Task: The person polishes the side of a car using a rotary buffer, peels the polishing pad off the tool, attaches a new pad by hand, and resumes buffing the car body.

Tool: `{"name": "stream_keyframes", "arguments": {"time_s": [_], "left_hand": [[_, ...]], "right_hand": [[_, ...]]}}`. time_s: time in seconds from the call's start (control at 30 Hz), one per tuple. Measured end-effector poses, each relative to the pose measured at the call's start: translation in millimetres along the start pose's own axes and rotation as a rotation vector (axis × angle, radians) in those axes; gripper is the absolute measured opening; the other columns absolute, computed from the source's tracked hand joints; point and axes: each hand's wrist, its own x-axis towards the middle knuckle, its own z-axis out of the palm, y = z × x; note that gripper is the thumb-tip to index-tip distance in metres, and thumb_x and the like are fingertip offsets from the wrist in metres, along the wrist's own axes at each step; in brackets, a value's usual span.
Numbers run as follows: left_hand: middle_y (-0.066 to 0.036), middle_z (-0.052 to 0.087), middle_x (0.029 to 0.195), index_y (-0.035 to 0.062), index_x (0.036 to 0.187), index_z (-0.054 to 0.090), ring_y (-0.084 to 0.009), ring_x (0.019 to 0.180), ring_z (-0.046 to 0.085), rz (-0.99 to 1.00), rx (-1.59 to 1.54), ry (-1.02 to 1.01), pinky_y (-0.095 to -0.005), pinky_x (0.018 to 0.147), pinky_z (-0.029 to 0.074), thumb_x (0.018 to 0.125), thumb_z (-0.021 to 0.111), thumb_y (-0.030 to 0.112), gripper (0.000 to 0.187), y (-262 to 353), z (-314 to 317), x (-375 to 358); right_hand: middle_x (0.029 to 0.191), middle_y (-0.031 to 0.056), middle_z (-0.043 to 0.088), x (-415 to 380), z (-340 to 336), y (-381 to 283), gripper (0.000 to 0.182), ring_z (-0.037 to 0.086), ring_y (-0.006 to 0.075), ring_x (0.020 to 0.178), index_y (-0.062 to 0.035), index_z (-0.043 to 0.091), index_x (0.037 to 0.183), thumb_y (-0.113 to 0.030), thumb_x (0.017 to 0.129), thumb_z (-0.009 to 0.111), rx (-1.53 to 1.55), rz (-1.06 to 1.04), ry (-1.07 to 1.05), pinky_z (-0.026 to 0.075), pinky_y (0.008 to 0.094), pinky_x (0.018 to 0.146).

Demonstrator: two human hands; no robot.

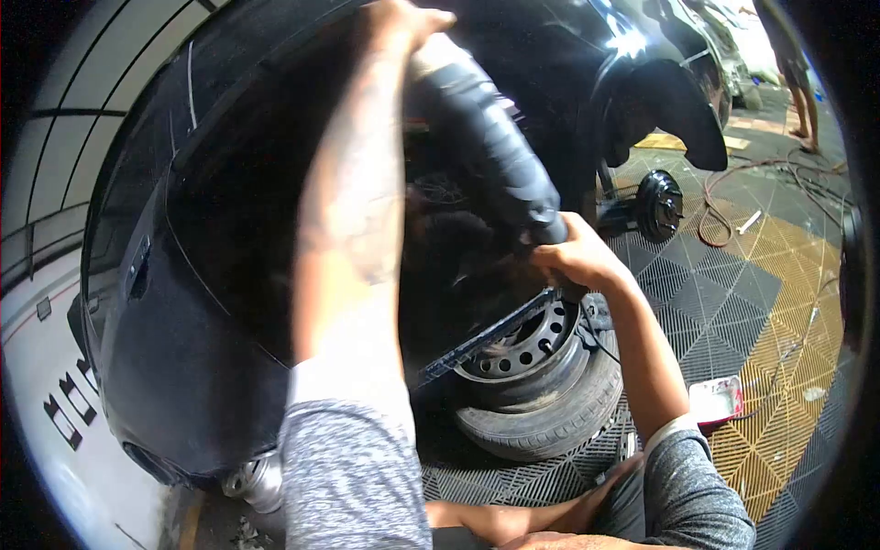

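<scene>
Black wrapped tool (490, 142): right hand (579, 257) fingers clamped at its lower end, left hand (399, 23) fingers curled on top; spare wheel (536, 371) at six o'clock.

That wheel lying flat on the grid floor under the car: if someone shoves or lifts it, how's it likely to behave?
The wheel lies flat on its side on the grid floor, so it probably won't roll when shoved. The rubber would likely drag rather than slide on the ribbed tiles. With a steel rim inside the tyre, it looks heavy for its size and stiff, likely a two-handed lift.
</scene>
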Motion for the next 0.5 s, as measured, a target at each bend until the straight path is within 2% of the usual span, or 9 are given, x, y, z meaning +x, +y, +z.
{"name": "stream_keyframes", "arguments": {"time_s": [0.07, 0.13, 0.2, 0.27, 0.33, 0.4, 0.47, 0.5], "left_hand": [[-0.024, 0.074, 0.105, 0.0027, 0.098, 0.078, -0.0348, 0.102, 0.073, -0.164, -0.013, 0.011, -0.0424, 0.093, 0.057, 0.070, 0.081, 0.044, 0.050, 44.2, -7.5, -18.5], [-0.024, 0.074, 0.106, 0.0030, 0.098, 0.078, -0.0340, 0.102, 0.073, -0.169, -0.129, -0.052, -0.0422, 0.091, 0.058, 0.070, 0.082, 0.041, 0.047, 59.0, -18.3, -27.2], [-0.024, 0.074, 0.106, 0.0030, 0.098, 0.078, -0.0330, 0.103, 0.073, -0.156, -0.154, -0.053, -0.0426, 0.089, 0.059, 0.068, 0.083, 0.040, 0.047, 54.9, -29.4, -29.3], [-0.025, 0.073, 0.106, 0.0015, 0.099, 0.077, -0.0339, 0.103, 0.073, -0.206, -0.174, -0.075, -0.0423, 0.088, 0.060, 0.067, 0.083, 0.039, 0.050, 39.5, -43.8, -29.1], [-0.026, 0.073, 0.108, -0.0012, 0.101, 0.076, -0.0346, 0.104, 0.073, -0.206, -0.159, 0.007, -0.0417, 0.087, 0.060, 0.067, 0.082, 0.039, 0.053, 16.4, -55.6, -23.7], [-0.027, 0.072, 0.109, -0.0024, 0.103, 0.076, -0.0348, 0.105, 0.072, -0.230, -0.136, 0.006, -0.0418, 0.091, 0.059, 0.066, 0.082, 0.039, 0.056, -15.1, -74.8, -22.8], [-0.029, 0.071, 0.112, -0.0037, 0.105, 0.075, -0.0347, 0.109, 0.071, -0.225, -0.060, 0.087, -0.0411, 0.095, 0.057, 0.065, 0.083, 0.041, 0.060, -50.6, -98.3, -26.2], [-0.030, 0.070, 0.114, -0.0048, 0.105, 0.075, -0.0349, 0.111, 0.070, -0.230, -0.076, 0.108, -0.0408, 0.097, 0.056, 0.065, 0.083, 0.042, 0.062, -74.4, -105.6, -24.5]], "right_hand": [[0.075, 0.0070, 0.063, 1.6, -18.2, 15.0, 0.025, 0.059, 0.0146, 0.056, 0.0008, 0.063, 0.096, -0.005, 0.072, 0.067, -0.037, 0.006, -0.002, 0.050, 0.0300, 0.055], [0.075, 0.0070, 0.063, -5.0, -20.7, 9.6, 0.030, 0.059, 0.0149, 0.057, 0.0013, 0.064, 0.101, -0.006, 0.072, 0.067, 0.027, 0.058, 0.046, 0.050, 0.0302, 0.056], [0.075, 0.0070, 0.062, -3.5, -17.0, 4.1, 0.031, 0.059, 0.0150, 0.056, 0.0012, 0.063, 0.103, -0.006, 0.073, 0.066, 0.017, 0.024, 0.031, 0.050, 0.0304, 0.054], [0.073, 0.0069, 0.062, 1.1, -4.3, -4.5, 0.028, 0.059, 0.0152, 0.055, 0.0010, 0.063, 0.102, -0.006, 0.075, 0.066, 0.038, 0.007, -0.015, 0.050, 0.0304, 0.052], [0.069, 0.0067, 0.063, 8.4, 15.4, -17.4, 0.019, 0.059, 0.0154, 0.052, 0.0018, 0.060, 0.094, -0.005, 0.077, 0.067, 0.050, -0.029, -0.060, 0.049, 0.0305, 0.050], [0.068, 0.0061, 0.062, 16.6, 41.0, -31.3, 0.019, 0.058, 0.0148, 0.051, 0.0021, 0.060, 0.094, -0.006, 0.078, 0.067, 0.018, -0.037, -0.094, 0.048, 0.0300, 0.048], [0.065, 0.0049, 0.060, 21.5, 70.7, -46.8, 0.019, 0.059, 0.0140, 0.052, 0.0021, 0.060, 0.094, -0.007, 0.078, 0.067, -0.025, -0.033, -0.087, 0.049, 0.0298, 0.048], [0.070, 0.0057, 0.062, 24.4, 84.7, -52.5, 0.023, 0.060, 0.0145, 0.051, 0.0019, 0.059, 0.098, -0.006, 0.078, 0.070, -0.066, -0.032, -0.106, 0.050, 0.0300, 0.049]]}}
